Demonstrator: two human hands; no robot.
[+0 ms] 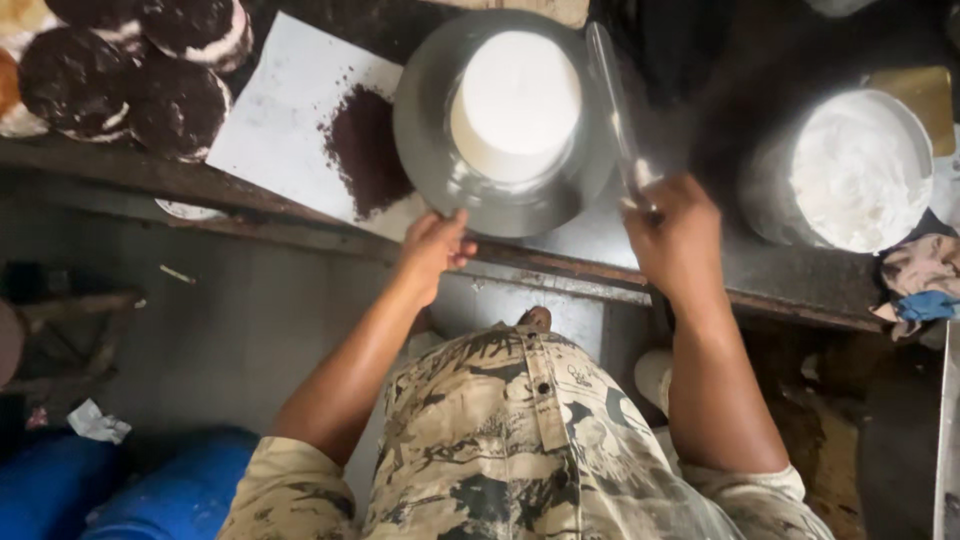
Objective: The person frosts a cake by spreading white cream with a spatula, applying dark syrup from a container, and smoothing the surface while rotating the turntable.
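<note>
A white frosted round cake (515,105) stands on a shiny metal turntable (425,140) at the edge of a dark worktop. My left hand (435,245) pinches the turntable's near rim with its fingertips. My right hand (675,235) is closed around the handle of a long metal spatula (612,95), whose blade runs up along the cake's right side. The blade looks blurred.
A white paper sheet (275,120) with a heap of dark crumbs (365,150) lies left of the turntable. Several dark crumb-coated cakes (120,75) sit far left. A large bowl of white cream (860,170) stands right, with cloths (925,280) beside it. Blue drums (150,490) stand on the floor.
</note>
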